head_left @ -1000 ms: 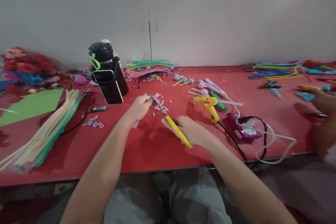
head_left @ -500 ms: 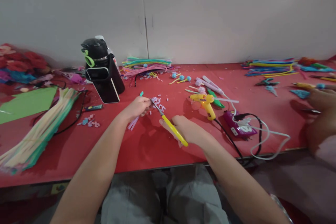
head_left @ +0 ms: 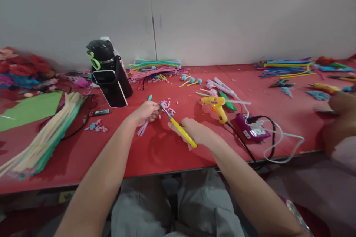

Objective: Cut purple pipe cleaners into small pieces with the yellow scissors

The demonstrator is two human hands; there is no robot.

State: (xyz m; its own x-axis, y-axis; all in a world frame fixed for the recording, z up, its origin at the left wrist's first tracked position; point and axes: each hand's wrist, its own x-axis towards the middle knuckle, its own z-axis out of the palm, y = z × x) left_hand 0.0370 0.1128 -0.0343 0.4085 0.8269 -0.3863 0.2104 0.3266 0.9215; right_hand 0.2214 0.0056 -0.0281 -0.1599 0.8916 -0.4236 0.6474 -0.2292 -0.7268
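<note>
Left hand (head_left: 144, 112) pinching soft, light pink pipe cleaners (head_left: 142, 129); right hand (head_left: 194, 133) clamping yellow scissors (head_left: 178, 127), blades meeting near pinch; likely bending easily, best held close to cut.

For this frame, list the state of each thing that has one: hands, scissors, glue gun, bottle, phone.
Left hand: closed on pink pipe cleaners.
Right hand: gripping the yellow scissors.
Yellow scissors: blades at the pipe cleaners.
Glue gun: plugged in, light glowing, standing on table.
Black bottle: lid shut.
Phone: screen dark.

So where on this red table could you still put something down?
Bare red table lies along the near edge between the straw bundle and right hand, and behind the glue gun. Crowded: around the left hand and the cables.
</note>
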